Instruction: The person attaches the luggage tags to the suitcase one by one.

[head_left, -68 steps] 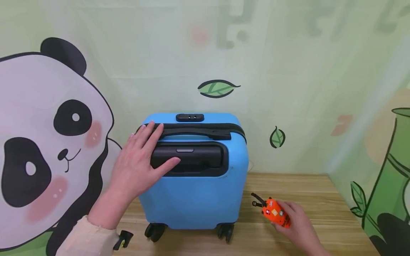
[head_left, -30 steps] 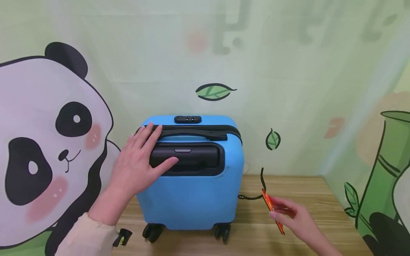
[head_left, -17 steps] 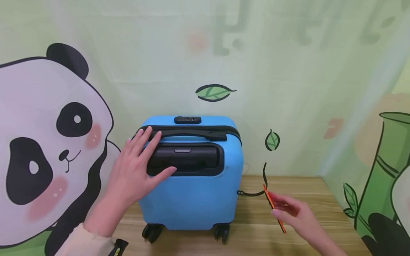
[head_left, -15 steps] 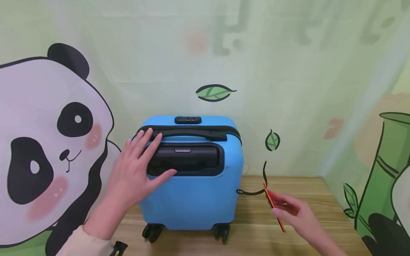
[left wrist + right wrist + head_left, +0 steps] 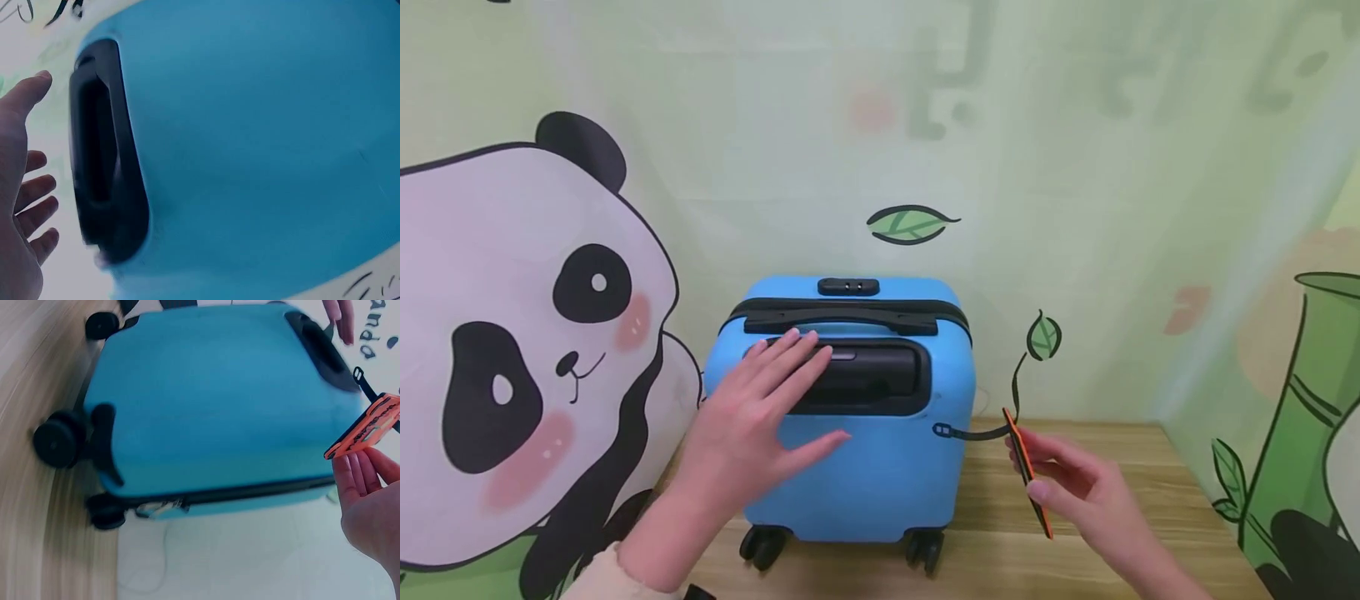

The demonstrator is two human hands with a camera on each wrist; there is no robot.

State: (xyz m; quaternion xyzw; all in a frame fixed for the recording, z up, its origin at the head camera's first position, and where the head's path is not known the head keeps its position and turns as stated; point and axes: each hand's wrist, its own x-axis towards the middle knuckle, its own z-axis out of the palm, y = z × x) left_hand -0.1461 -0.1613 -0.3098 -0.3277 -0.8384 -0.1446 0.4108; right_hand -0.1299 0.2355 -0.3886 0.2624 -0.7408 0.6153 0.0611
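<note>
Holds an orange tag in the air over the table, just to the right of the blue suitcase in the head view. Grasps it between the thumb and fingers of the right hand, partly hidden behind them. Slants along its long axis in the head view: points up and left with the upper end, down and right with the lower. Appears nearly edge-on from there, mostly dark with an orange edge; turns a patterned orange face to the right wrist view.

Trails a black strap from the tag's upper end, curving upward in one piece, reaching left in the other to a buckle across the suitcase's right side in the head view. Cannot tell any contact between buckle and shell.

Hovers with the left hand in front of the suitcase's left half, fingers released, straight and spread. Blocks part of the black recess from the head view; leaves a gap beside it in the left wrist view.

Stands upright on black wheels, with a black handle and lock on top. Behind everything, a pale green backdrop with a printed panda at left.
</note>
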